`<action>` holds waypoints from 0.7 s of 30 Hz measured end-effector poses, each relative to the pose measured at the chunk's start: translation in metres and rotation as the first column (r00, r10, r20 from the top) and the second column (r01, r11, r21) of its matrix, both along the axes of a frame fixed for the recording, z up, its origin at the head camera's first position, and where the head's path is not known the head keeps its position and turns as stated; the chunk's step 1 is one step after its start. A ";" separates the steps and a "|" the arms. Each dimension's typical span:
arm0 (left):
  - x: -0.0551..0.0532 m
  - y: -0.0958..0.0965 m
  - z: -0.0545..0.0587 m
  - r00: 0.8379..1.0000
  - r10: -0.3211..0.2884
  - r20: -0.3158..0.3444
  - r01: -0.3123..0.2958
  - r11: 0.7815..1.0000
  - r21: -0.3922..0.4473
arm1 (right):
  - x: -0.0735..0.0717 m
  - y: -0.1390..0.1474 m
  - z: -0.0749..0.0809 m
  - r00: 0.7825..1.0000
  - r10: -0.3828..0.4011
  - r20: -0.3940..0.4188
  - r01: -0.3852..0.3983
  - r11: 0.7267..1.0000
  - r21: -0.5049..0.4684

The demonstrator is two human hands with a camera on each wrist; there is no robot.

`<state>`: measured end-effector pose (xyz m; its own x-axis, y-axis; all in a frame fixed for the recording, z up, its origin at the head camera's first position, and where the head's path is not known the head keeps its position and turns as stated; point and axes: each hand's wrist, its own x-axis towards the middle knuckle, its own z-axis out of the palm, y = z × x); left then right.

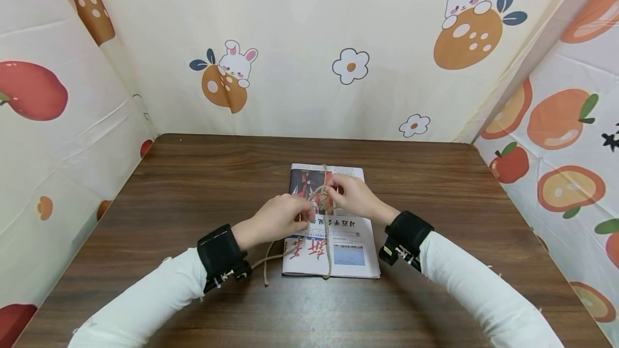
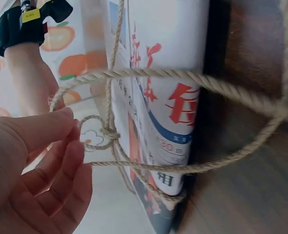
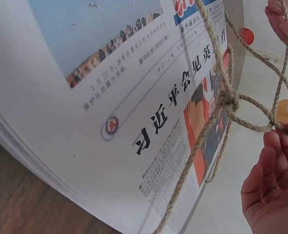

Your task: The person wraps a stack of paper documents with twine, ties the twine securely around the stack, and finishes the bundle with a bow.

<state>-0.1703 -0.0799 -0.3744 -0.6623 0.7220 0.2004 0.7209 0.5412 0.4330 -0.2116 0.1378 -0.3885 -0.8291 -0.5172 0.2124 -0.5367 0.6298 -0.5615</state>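
A folded stack of newspapers [image 1: 351, 238] lies on the table, wrapped lengthwise and crosswise by beige twine [image 1: 328, 254]. A knot [image 3: 228, 100] sits on top where the strands cross. Above the paper's left side, my left hand [image 1: 285, 215] pinches a strand between thumb and fingers; the left wrist view shows the twine [image 2: 134, 73] arching away from that grip. My right hand [image 1: 357, 196] pinches the end of a small loop [image 3: 253, 105] rising from the knot. Loose twine ends [image 1: 266, 270] trail onto the table left of the stack.
The brown wooden table [image 1: 208, 176] extends around the stack. Printed fabric [image 1: 300, 101] with rabbits, fruit and flowers stands behind it, with more fabric at both sides. Black wrist straps [image 1: 220, 251] carry small cameras on both arms.
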 end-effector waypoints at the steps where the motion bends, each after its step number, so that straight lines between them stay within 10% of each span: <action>1: 0.000 0.002 0.001 1.000 0.002 -0.031 -0.002 1.000 -0.008 | 0.000 0.000 0.001 1.000 0.001 -0.002 -0.001 1.000 0.007; 13: 0.004 0.028 0.009 0.990 0.034 -0.137 -0.034 0.999 0.002 | -0.006 0.004 0.018 0.993 0.118 0.029 -0.121 0.988 0.094; 21: 0.008 0.048 -0.016 0.971 0.107 -0.214 -0.123 0.991 -0.061 | -0.005 -0.001 0.021 0.986 0.162 0.040 -0.166 0.981 0.105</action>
<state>-0.1619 -0.0315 -0.3907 -0.6907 0.6611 0.2930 0.7223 0.6503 0.2354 -0.2169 0.1372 -0.3673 -0.7364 -0.6652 0.1238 -0.6213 0.5924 -0.5129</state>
